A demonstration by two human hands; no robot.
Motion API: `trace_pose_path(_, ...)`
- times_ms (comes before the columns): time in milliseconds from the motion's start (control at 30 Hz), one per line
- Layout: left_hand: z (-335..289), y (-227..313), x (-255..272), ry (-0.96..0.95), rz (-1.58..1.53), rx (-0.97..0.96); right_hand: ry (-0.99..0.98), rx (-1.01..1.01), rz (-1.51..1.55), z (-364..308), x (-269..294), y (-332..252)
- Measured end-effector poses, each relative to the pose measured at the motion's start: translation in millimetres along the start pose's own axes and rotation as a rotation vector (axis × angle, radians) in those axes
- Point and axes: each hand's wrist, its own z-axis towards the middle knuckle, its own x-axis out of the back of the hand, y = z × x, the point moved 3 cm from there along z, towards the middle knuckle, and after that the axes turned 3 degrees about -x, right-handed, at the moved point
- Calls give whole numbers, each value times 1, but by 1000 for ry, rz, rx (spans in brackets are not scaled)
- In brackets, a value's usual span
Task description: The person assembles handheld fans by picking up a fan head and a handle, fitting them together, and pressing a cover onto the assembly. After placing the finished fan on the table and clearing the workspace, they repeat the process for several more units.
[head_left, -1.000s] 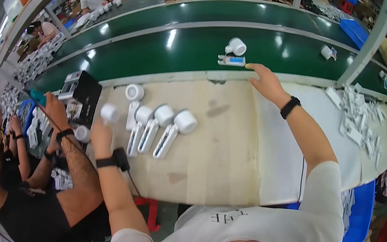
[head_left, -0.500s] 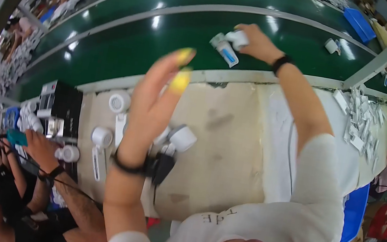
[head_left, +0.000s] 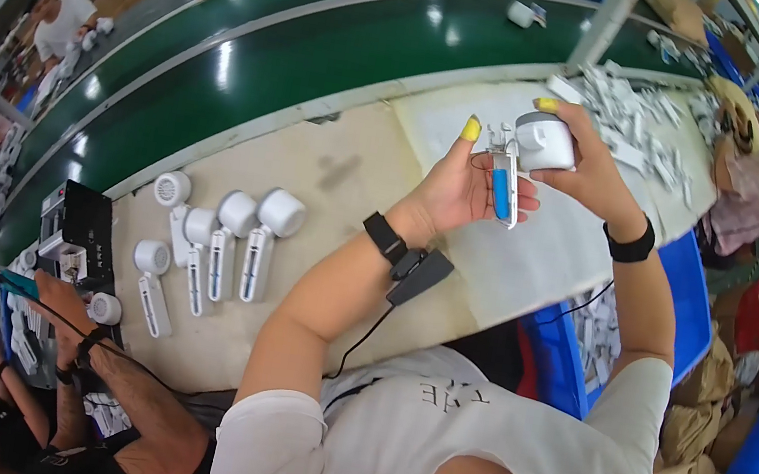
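Observation:
My right hand (head_left: pixel 599 168) grips the round white head (head_left: pixel 547 144) of what looks like a small handheld fan, thumb near its grey rim. Against it hangs the slim open handle shell (head_left: pixel 506 193), with a blue cylindrical battery inside and thin wires at its upper end. My left hand (head_left: pixel 466 189), palm up, has its fingers behind that handle and its thumb raised beside it. Whether head and handle are firmly joined is unclear. To the left, several similar white fans (head_left: pixel 255 252) lie on the table, their handles open along the front.
A green conveyor belt (head_left: pixel 318 59) runs along the far side, carrying a white part (head_left: pixel 522 14). White pieces (head_left: pixel 636 119) are heaped at the far right. A blue bin (head_left: pixel 684 285) stands at my right. A co-worker's hand (head_left: pixel 56 305) holds a teal tool at left, beside a black box (head_left: pixel 83 230).
My right hand has brought the fan head and handle from the belt to above the table. My left hand has moved right to meet it. The view has turned rightward.

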Motion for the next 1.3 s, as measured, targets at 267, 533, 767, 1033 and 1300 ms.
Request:
trace_pose_path(267,-7,-58,-34,-36,154,-90,418,295,-541,-118,9,19)
trace_pose_path(533,-20,-67,-41,94,667,-201,592,429,-578,-138,-2,25)
trace_pose_path(767,-23,-63,-42,146,842,-316,623,572,-767,-130,-6,34)
trace_pose_path(1033,-7,-58,-34,235,1468,-381,449,410,-823,-128,5,24)
trace_pose_path(1300,43,-70,-29,122,1422,-78,4,-134,14,-108,67,52)
